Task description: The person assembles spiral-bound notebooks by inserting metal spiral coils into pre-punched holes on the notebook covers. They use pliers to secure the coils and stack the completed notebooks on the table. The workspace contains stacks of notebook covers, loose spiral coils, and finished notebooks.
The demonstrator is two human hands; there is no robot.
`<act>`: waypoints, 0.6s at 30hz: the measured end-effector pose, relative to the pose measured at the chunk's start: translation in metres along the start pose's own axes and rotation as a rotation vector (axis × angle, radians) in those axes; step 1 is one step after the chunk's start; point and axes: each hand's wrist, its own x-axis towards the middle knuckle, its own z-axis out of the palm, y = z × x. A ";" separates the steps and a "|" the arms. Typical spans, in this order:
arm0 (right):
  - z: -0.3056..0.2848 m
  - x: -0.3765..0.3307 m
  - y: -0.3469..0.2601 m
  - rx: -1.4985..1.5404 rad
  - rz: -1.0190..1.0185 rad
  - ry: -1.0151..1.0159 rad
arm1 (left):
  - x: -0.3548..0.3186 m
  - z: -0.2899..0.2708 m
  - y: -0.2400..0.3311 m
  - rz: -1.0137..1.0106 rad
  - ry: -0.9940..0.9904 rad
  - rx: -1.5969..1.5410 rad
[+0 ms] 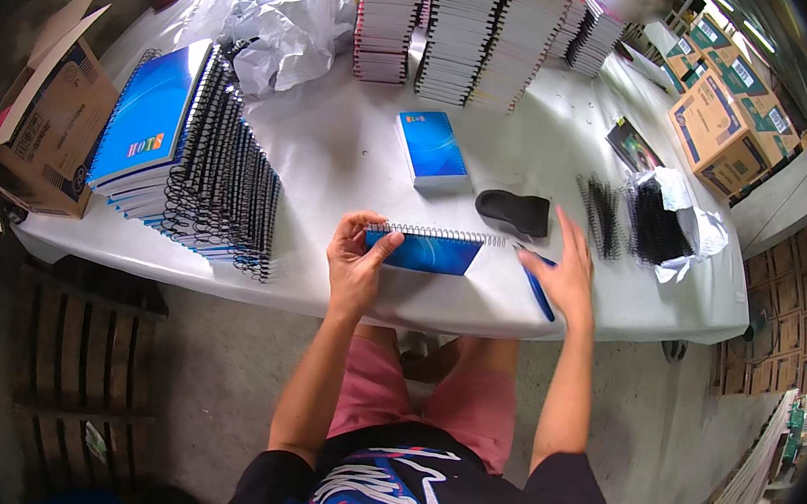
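Observation:
My left hand (359, 257) grips the left end of a blue spiral-bound notebook (433, 253), thumb in front and fingers behind its coil. The notebook is tilted up on the table with its coil along the top. My right hand (568, 276) is off the notebook's right end, fingers stretched out and apart. Below its thumb lies a slim blue-handled hand tool (540, 293); whether the thumb touches it, I cannot tell. A black object with a rounded end (512, 213) lies just beyond. Further back is a small stack of blue-covered pages (432, 148).
Blue spiral notebooks (155, 114) stand piled at left, beside an open cardboard box (54, 128). Tall stacks of bound books (458, 34) and crumpled plastic (276, 14) are at the back. Black binding coils (661, 222) lie at right, near a dark booklet (633, 144). Cartons (721, 129) stand beyond.

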 end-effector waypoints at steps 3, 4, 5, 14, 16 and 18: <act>0.012 -0.050 0.023 -0.276 -0.086 -0.077 | -0.005 0.006 0.007 -0.017 0.135 0.017; 0.015 -0.059 0.023 -0.283 -0.178 -0.012 | -0.006 0.011 0.011 0.002 0.151 0.007; 0.017 -0.066 0.022 -0.346 -0.248 0.058 | -0.006 0.016 0.017 0.021 0.166 -0.003; -0.018 -0.074 -0.119 0.276 -0.332 -0.006 | -0.017 0.026 0.042 0.241 0.231 0.317; -0.012 -0.072 -0.136 0.217 -0.426 0.042 | -0.019 0.028 0.051 0.293 0.224 0.401; -0.010 -0.069 -0.143 0.251 -0.413 0.027 | -0.018 0.031 0.056 0.331 0.220 0.444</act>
